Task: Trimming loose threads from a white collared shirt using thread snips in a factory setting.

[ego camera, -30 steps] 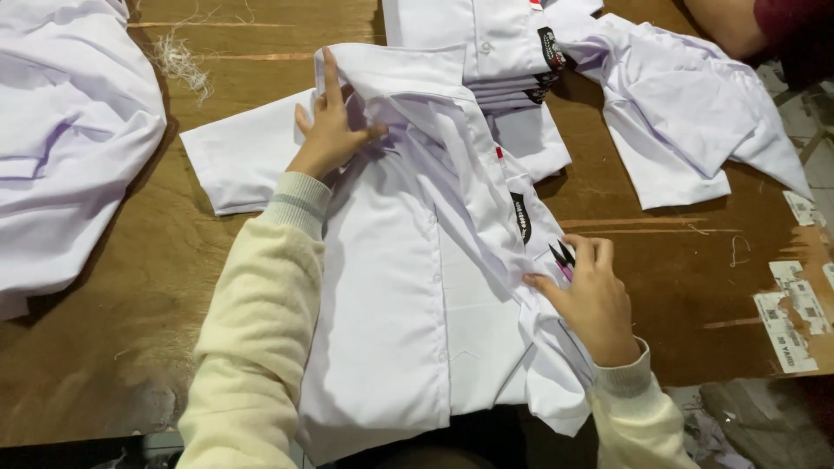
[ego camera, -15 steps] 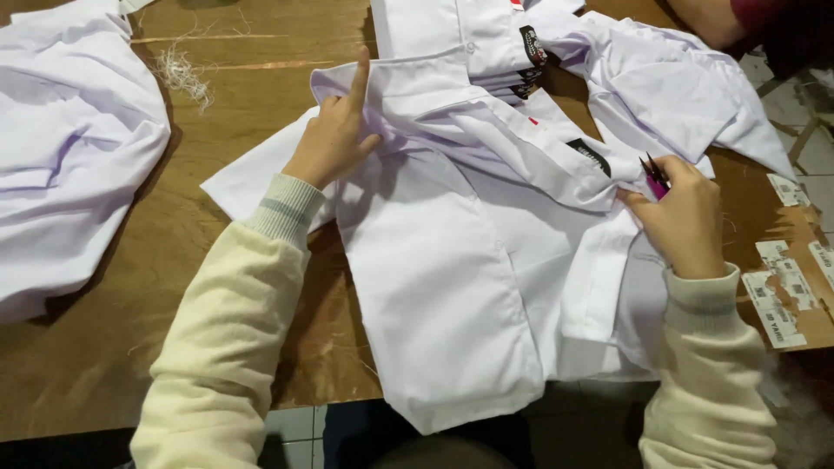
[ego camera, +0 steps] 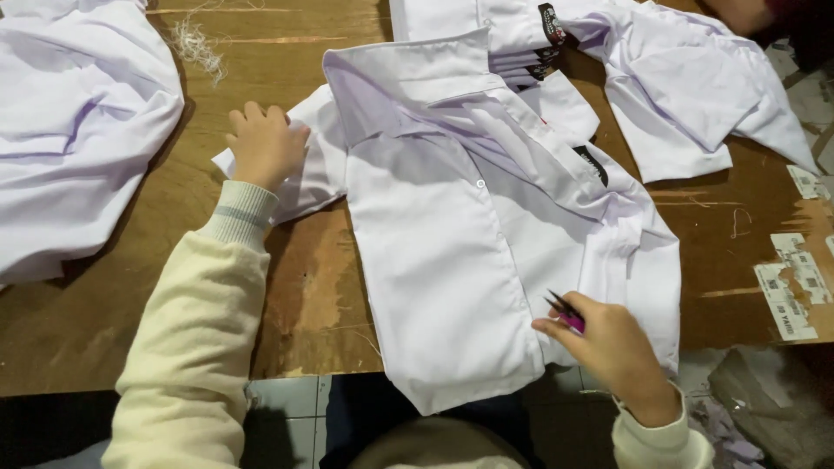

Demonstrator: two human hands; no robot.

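While the white shirt (ego camera: 452, 260) lies front-up across the middle of the wooden surface (ego camera: 156, 304), its hem hanging over the near edge, my left hand (ego camera: 265, 143) presses flat on the short sleeve (ego camera: 313, 165) that sticks out from the shirt's left side. That hand is loosely curled and grips nothing. My right hand (ego camera: 612, 347) rests at the shirt's lower right corner, fingers pinched shut on a small pair of snips (ego camera: 566, 313) with a pink handle, blades pointing up toward the button placket. Beyond the shirt's collar sits a stack of folded white shirts (ego camera: 512, 35). Right of the shirt lies another spread white garment (ego camera: 695, 95). Far left of it is a rumpled white heap (ego camera: 78, 130), with a tuft of loose threads (ego camera: 198, 45) just beside it.
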